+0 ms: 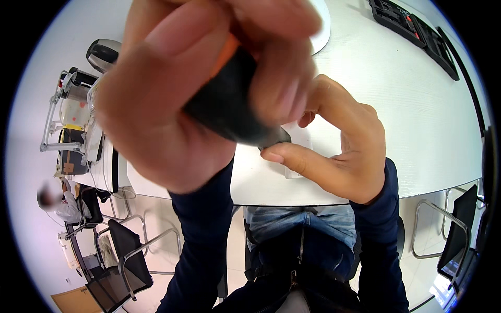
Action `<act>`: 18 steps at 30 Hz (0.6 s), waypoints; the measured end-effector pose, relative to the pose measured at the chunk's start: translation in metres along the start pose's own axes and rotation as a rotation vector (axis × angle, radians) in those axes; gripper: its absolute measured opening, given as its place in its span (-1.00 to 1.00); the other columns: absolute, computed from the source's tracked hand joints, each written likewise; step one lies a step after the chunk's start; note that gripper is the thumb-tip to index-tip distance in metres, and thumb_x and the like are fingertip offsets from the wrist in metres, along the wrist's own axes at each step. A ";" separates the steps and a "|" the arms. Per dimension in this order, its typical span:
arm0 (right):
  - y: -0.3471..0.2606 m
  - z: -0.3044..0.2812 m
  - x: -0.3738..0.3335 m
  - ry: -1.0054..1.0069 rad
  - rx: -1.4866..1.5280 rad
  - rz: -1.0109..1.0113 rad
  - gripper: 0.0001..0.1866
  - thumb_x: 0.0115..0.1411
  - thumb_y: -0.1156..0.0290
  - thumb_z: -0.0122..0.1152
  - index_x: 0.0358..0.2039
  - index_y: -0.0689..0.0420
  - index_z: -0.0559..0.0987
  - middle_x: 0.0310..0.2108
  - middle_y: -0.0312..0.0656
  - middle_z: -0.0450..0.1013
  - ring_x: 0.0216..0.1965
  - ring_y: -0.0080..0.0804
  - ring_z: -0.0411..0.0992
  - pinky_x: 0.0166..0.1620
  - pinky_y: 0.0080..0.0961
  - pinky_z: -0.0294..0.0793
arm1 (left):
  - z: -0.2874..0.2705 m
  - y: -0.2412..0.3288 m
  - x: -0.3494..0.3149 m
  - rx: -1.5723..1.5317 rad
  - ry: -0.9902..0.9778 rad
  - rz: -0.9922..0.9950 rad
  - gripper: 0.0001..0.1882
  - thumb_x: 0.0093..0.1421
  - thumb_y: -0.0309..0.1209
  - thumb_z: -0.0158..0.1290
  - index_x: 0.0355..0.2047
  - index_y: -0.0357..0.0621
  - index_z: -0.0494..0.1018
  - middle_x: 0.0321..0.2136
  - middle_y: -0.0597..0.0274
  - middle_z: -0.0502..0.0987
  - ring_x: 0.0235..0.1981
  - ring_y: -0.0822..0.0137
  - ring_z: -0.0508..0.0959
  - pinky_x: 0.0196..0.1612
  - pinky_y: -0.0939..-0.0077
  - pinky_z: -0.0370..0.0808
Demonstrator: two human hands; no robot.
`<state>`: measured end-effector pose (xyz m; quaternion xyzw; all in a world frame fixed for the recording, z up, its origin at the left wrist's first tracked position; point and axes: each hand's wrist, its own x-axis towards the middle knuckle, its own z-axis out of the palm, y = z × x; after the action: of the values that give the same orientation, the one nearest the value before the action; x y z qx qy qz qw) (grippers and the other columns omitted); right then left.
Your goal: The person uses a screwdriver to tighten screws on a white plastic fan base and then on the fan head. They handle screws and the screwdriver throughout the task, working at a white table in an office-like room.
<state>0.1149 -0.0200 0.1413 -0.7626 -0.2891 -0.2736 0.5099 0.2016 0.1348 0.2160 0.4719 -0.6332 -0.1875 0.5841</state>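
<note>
- Far out to the left of both hands, beyond the table edge, stand black chairs with metal frames [122, 255] and a cluttered cart [70, 130]; a seated person there is small and blurred.
- The left hand [172, 94] is raised close to the camera, large and out of focus, clenched around the thick black-and-orange handle of a screwdriver [229, 99].
- The tool slants down and to the right from that fist; its dark lower end reaches the right hand's thumb and forefinger.
- The right hand [339, 151] rests low on the white table [407, 104], fingers curled, pinching at the tool's tip just above a small white object [297, 143].
- The step in hand seems to be seating the tip on that white piece; the next move would call for a steady press and twist from the left fist while the right fingers guide.
- Hidden: the tip itself and most of the white piece, covered by fingers.
- Far right of the right hand, a black tool case [417, 31] lies open; its contents are too small to tell.
</note>
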 end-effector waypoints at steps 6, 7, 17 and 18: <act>-0.001 0.008 0.000 0.009 -0.006 -0.001 -0.59 -0.24 0.37 0.43 -0.37 0.23 0.48 -0.47 -0.24 0.47 -0.48 -0.50 0.37 -0.46 -0.63 0.26 | 0.018 0.007 -0.021 0.385 0.277 0.041 -0.74 0.18 -0.39 -0.31 -0.24 -0.14 0.35 -0.58 0.28 0.33 -0.54 0.38 0.44 -0.46 0.51 0.38; -0.002 0.009 0.001 0.013 0.001 -0.009 -0.59 -0.24 0.36 0.44 -0.37 0.22 0.48 -0.47 -0.24 0.46 -0.48 -0.51 0.36 -0.46 -0.63 0.25 | 0.016 0.007 -0.022 0.331 0.239 0.028 -0.75 0.18 -0.39 -0.31 -0.25 -0.12 0.35 -0.58 0.30 0.32 -0.54 0.40 0.43 -0.45 0.51 0.37; 0.005 0.003 0.002 -0.060 0.029 -0.050 -0.44 -0.23 0.36 0.43 -0.19 0.29 0.44 -0.26 -0.10 0.47 -0.24 -0.34 0.44 -0.18 -0.54 0.36 | -0.008 0.000 -0.008 -0.239 -0.267 -0.052 -0.86 0.22 -0.16 -0.14 -0.36 0.16 0.34 -0.50 0.40 0.34 -0.42 0.43 0.38 -0.26 0.40 0.29; 0.006 0.001 0.002 -0.093 0.050 -0.056 -0.42 -0.21 0.37 0.42 -0.15 0.30 0.43 -0.24 -0.08 0.47 -0.20 -0.32 0.44 -0.14 -0.51 0.35 | -0.008 0.000 -0.008 -0.254 -0.268 -0.047 -0.87 0.22 -0.18 -0.14 -0.36 0.15 0.33 -0.49 0.39 0.34 -0.41 0.43 0.39 -0.25 0.39 0.29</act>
<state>0.1208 -0.0205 0.1389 -0.7530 -0.3407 -0.2447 0.5070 0.2085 0.1435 0.2134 0.3796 -0.6655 -0.3407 0.5448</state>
